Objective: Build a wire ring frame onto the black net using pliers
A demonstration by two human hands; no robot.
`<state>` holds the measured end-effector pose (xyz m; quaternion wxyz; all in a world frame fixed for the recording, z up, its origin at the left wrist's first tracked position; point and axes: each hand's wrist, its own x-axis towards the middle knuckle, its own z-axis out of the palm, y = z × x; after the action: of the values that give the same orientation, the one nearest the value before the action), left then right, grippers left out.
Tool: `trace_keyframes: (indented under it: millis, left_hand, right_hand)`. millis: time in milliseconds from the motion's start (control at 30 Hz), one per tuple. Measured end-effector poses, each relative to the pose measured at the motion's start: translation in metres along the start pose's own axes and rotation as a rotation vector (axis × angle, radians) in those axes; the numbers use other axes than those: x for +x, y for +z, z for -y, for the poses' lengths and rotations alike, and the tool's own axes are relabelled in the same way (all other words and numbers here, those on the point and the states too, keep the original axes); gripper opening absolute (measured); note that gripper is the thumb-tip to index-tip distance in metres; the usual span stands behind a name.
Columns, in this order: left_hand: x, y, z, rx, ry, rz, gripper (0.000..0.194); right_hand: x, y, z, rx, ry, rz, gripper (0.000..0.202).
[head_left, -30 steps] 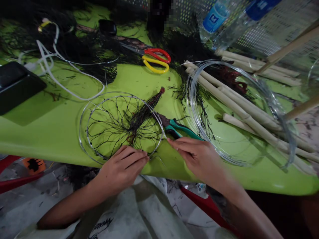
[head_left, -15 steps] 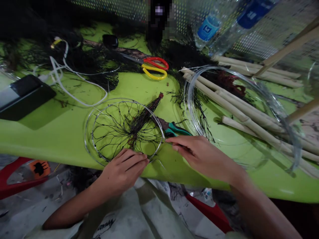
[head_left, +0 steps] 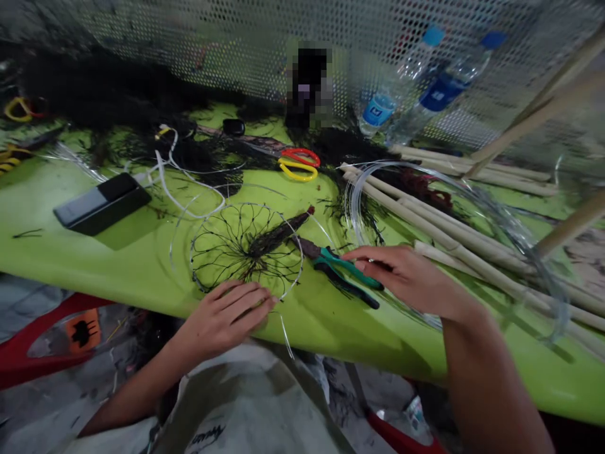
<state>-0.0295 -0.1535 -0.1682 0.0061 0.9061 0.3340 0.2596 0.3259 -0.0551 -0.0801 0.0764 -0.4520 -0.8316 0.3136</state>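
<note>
A round wire ring with black netting gathered at its middle lies on the green table. My left hand is over the ring's near edge, its fingers pressed together on the rim. To the right, my right hand has thumb and forefinger pinched on a thin clear line, beside and above the green-handled pliers. The pliers lie on the table, their jaws by the netting's dark bundle.
Red-and-yellow scissors lie behind the ring. A dark box with a white cable is left. Bamboo sticks and coiled clear line lie right. Two bottles stand behind.
My right hand has moved right and a little up, drawing the line away from the ring. More of the pliers shows. The view has tilted up; my left hand remains at the rim.
</note>
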Motion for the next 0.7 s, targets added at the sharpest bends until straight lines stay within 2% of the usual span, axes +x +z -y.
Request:
trace_keyframes:
  millis: [100,233,333,400,433,500,600,700]
  left_hand:
    - [-0.004,-0.001,0.002,0.029,-0.019,-0.037,0.033]
    - [-0.016,-0.007,0.007,0.08,-0.004,-0.089,0.042]
    - [-0.034,-0.015,0.019,0.154,-0.047,-0.099,0.055]
    - [-0.049,-0.019,0.028,0.131,-0.071,-0.113,0.057]
    - [-0.055,-0.02,0.032,0.104,-0.089,-0.159,0.055]
    - [-0.065,-0.02,0.035,0.085,-0.176,-0.298,0.052]
    - [-0.065,-0.02,0.03,0.024,-0.402,-0.523,0.069]
    - [-0.051,-0.028,0.02,-0.257,-0.609,-0.603,0.069]
  right_hand:
    - [0.003,-0.008,-0.014,0.073,0.018,0.018,0.036]
    - [0.006,-0.002,-0.025,0.292,0.089,0.04,0.034]
    - [0.007,0.005,-0.025,0.358,0.101,0.068,0.033]
    - [0.006,0.009,-0.024,0.389,0.108,0.091,0.033]
    - [0.005,0.01,-0.023,0.413,0.116,0.1,0.033]
    - [0.001,0.012,-0.023,0.464,0.141,0.106,0.036]
    - [-0.006,0.016,-0.025,0.552,0.184,0.099,0.045]
    - [-0.012,0.02,-0.027,0.622,0.205,0.076,0.055]
